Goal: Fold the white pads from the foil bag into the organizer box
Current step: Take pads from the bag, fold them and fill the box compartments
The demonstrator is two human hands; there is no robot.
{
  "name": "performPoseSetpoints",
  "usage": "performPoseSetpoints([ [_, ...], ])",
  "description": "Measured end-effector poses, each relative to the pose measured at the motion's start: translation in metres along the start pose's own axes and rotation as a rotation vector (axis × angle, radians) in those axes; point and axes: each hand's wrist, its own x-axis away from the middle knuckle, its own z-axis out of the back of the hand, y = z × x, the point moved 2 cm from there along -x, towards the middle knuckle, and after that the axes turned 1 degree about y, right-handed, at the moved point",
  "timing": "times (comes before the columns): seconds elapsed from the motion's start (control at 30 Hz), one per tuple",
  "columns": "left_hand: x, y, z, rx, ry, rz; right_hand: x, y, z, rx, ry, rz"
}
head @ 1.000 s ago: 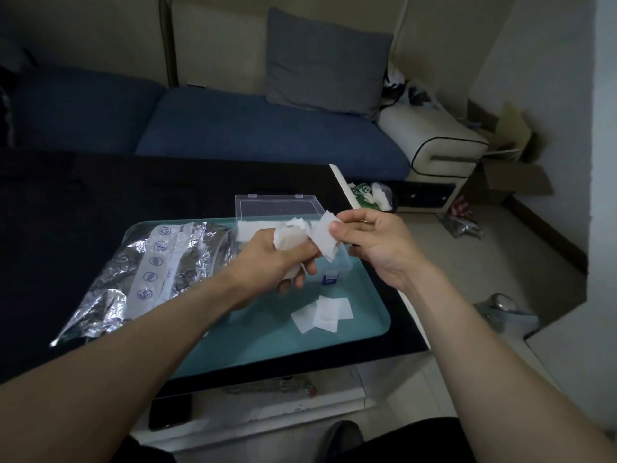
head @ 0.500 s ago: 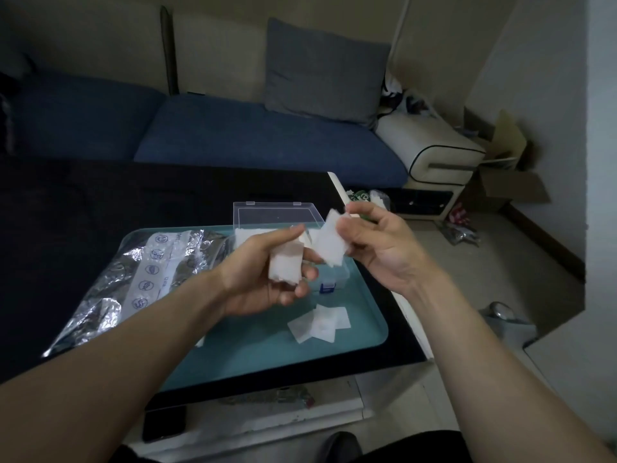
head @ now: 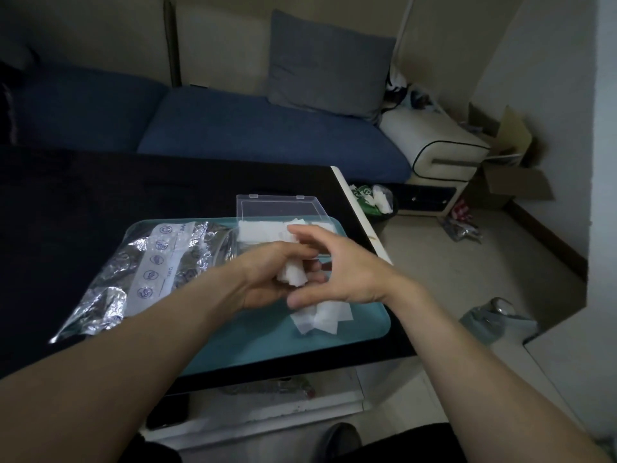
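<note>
Gripping a bunched white pad point(head: 292, 274) in curled fingers point(head: 312, 277), the left hand point(head: 263, 279) is working mid-fold while the right hand point(head: 337, 265), fingers loosely spread and holding nothing, is hovering just beside it. More pads point(head: 322, 315) are lying beneath the fingers on the teal tray point(head: 253, 342); beyond them the organizer box point(head: 282, 217) is standing open, already part-filled. Next, seemingly: pressing the fold flat and reaching forward to the box. The foil bag point(head: 140, 272) is lying to the left.

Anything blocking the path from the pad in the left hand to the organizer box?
Only the right hand, which hovers between the folded pad in the left hand and the organizer box. The box lid is open; pads already lie inside.
</note>
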Motion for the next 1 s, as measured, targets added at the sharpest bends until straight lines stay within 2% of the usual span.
performPoseSetpoints([
  [0.07,0.003,-0.002,0.0,-0.291,0.131,-0.032,0.0,0.01,0.006,-0.076,0.1,-0.08],
  [0.1,0.003,-0.004,0.003,-0.499,0.196,-0.057,0.001,0.018,0.011,-0.033,0.134,-0.13],
  [0.2,-0.002,-0.01,0.011,-1.033,0.304,-0.083,0.007,0.039,0.011,0.257,0.008,-0.302],
  [0.27,-0.009,-0.015,0.017,-1.309,0.352,-0.086,0.007,0.047,0.001,0.39,-0.047,-0.331],
  [0.4,-0.023,-0.032,0.014,-1.533,0.319,-0.086,0.004,0.049,-0.012,0.543,-0.041,-0.402],
  [0.57,-0.033,-0.04,0.003,-1.616,0.284,-0.074,0.009,0.052,-0.017,0.521,-0.116,-0.522],
  [0.67,-0.033,-0.042,-0.002,-1.628,0.273,-0.049,0.015,0.054,-0.015,0.419,-0.065,-0.52],
  [0.73,-0.029,-0.04,-0.003,-1.576,0.283,-0.044,0.018,0.055,-0.011,0.242,-0.009,-0.539],
  [0.87,-0.018,-0.03,0.002,-1.239,0.273,-0.025,0.026,0.06,0.009,-0.131,0.128,-0.526],
  [1.0,-0.006,-0.012,0.008,-0.901,0.329,-0.142,0.032,0.061,0.027,-0.351,0.145,-0.416],
])
